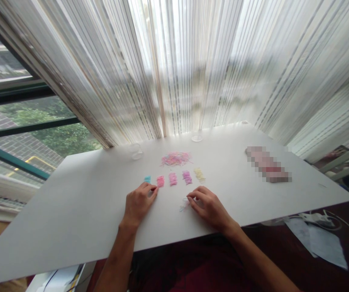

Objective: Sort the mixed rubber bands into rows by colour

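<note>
On the white worktop there's a neat row of little bundles: blue, hot pink, light pink, purple and yellow, with a messy multicoloured pile just behind. The left hand has its fingers bunched near the blue and hot pink ones; can't tell if they're pinching anything. The right hand has curled fingers at some pale loose strands, grip unclear, nearer the front edge.

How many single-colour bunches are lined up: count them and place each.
5, in a row nearer than the mixed pile, left to right: blue bunch, bright pink bunch, paler pink bunch, purple bunch, yellow bunch. The left hand may hide some.
</note>
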Demonstrator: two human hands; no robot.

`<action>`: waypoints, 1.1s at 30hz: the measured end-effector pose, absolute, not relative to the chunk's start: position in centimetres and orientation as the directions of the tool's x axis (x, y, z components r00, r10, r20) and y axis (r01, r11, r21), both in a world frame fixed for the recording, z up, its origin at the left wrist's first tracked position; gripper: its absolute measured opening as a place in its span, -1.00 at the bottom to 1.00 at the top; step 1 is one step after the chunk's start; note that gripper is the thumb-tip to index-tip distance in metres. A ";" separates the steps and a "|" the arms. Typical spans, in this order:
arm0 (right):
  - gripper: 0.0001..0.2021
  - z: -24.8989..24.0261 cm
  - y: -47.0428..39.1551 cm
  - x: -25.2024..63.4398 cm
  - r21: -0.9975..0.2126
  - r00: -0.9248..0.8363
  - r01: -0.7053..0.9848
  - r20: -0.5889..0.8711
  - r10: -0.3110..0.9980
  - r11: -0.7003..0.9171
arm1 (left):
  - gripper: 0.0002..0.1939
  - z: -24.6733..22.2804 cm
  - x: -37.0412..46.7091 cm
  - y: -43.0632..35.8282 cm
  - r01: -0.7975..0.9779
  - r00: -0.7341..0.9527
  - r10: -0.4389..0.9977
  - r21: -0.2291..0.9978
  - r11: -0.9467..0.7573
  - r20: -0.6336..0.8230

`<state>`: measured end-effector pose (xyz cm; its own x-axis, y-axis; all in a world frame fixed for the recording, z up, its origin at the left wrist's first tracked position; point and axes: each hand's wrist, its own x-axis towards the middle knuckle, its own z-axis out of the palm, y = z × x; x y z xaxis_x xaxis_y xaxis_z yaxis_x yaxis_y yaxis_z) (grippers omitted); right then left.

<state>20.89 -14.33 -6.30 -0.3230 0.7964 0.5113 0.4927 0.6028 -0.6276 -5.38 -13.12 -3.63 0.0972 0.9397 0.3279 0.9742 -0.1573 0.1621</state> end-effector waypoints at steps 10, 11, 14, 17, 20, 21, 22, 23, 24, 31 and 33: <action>-0.84 -6.5 -14.3 21.1 -0.685 -0.228 0.514 0.471 0.852 0.516 | -0.79 -2.6 -2.8 -15.2 0.861 0.316 0.900 0.308 -0.405 0.301; -0.83 -6.6 -14.2 21.2 -0.690 -0.211 0.521 0.466 0.859 0.502 | -0.80 -2.5 -2.0 -15.6 0.831 0.363 0.892 0.339 -0.441 0.272; -0.81 -6.5 -14.3 21.3 -0.688 -0.217 0.515 0.471 0.855 0.510 | -0.79 -2.8 -0.4 -16.9 0.810 0.436 0.880 0.345 -0.474 0.187; -0.81 -6.2 -14.5 21.2 -0.662 -0.329 0.464 0.488 0.808 0.588 | -0.84 -3.6 0.0 -17.6 0.830 0.411 0.896 0.337 -0.444 0.169; -0.81 -6.0 -14.7 21.1 -0.615 -0.443 0.438 0.486 0.753 0.655 | -0.88 -4.3 -0.3 -18.0 0.841 0.368 0.909 0.348 -0.415 0.193; -0.81 -6.0 -14.7 21.0 -0.602 -0.464 0.442 0.481 0.744 0.665 | -0.88 -4.5 -0.4 -18.0 0.840 0.363 0.910 0.353 -0.412 0.201; -0.81 -6.0 -14.7 21.0 -0.592 -0.476 0.448 0.476 0.739 0.670 | -0.88 -4.6 -0.4 -18.0 0.838 0.361 0.909 0.356 -0.414 0.207; -0.82 -6.1 -14.7 20.9 -0.585 -0.484 0.454 0.471 0.737 0.672 | -0.88 -4.7 -0.4 -17.9 0.835 0.362 0.907 0.359 -0.418 0.215; -0.83 -6.1 -14.7 20.9 -0.578 -0.490 0.460 0.467 0.736 0.674 | -0.88 -4.7 -0.4 -17.9 0.831 0.365 0.904 0.359 -0.425 0.225; -0.91 -6.1 -14.6 20.9 -0.547 -0.521 0.501 0.428 0.738 0.671 | -0.85 -4.9 -0.2 -17.4 0.807 0.396 0.879 0.355 -0.472 0.267; -0.92 -6.0 -14.6 20.9 -0.556 -0.519 0.496 0.426 0.741 0.667 | -0.85 -4.9 -0.3 -17.5 0.803 0.393 0.881 0.369 -0.468 0.264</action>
